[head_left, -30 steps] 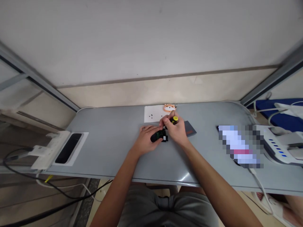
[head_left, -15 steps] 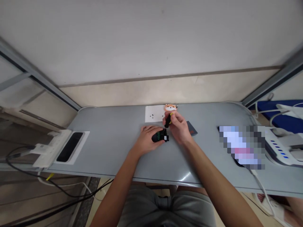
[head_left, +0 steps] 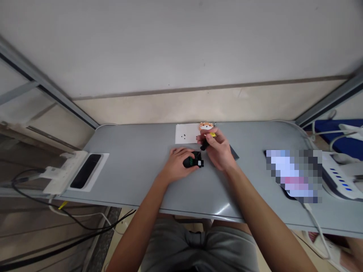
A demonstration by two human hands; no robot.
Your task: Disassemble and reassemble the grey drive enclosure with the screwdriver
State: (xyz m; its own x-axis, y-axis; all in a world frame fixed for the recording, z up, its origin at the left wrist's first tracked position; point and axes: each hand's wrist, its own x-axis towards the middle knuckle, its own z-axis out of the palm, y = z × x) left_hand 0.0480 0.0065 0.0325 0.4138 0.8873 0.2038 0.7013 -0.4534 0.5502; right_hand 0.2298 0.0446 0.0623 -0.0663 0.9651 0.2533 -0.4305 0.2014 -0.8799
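My left hand (head_left: pixel 178 164) is wrapped round a small black device (head_left: pixel 194 161) with a green part showing, and holds it on the grey table. Between the fingers of my right hand (head_left: pixel 216 145) is a black and yellow screwdriver (head_left: pixel 207 142), tilted, its thin shaft reaching down to the upper part of the device. Whether its tip touches is too small to tell. Behind my hands lies a white sheet (head_left: pixel 188 139) with several tiny black pieces on it. An orange and white animal-faced object (head_left: pixel 205 126) is at the sheet's right end, partly behind my right fingers.
A black phone (head_left: pixel 86 171) lies on a white box at the left, beside a white power strip (head_left: pixel 64 173). A dark grey flat piece (head_left: pixel 234 152) is partly under my right hand. At the right are a blurred-out phone (head_left: pixel 290 175) and a white charging station (head_left: pixel 340 181).
The screwdriver in my right hand has tilted more, and its thin shaft now shows above the device. My left hand still holds the device. The whole view has shifted slightly.
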